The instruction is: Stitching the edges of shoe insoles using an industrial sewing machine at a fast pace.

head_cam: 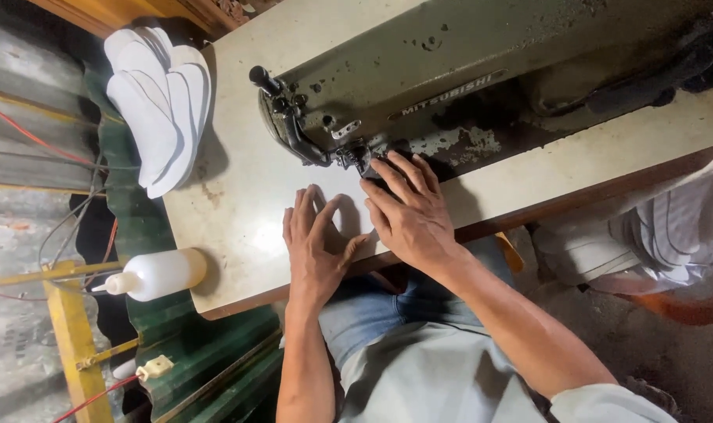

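Note:
An old green sewing machine (450, 70) stands on a cream table (239, 196). My left hand (315, 243) lies flat on a white flat piece (347, 205) just before the needle area (359, 157), fingers spread. My right hand (411, 211) also presses flat beside it, fingertips close to the presser foot. The white piece is mostly hidden under both hands.
A stack of white cut pieces (159, 102) lies at the table's far left end. A white squeeze bottle (157, 274) rests at the table's edge. More white pieces (662, 235) pile at the right. Wires and a yellow frame (70, 329) sit at left.

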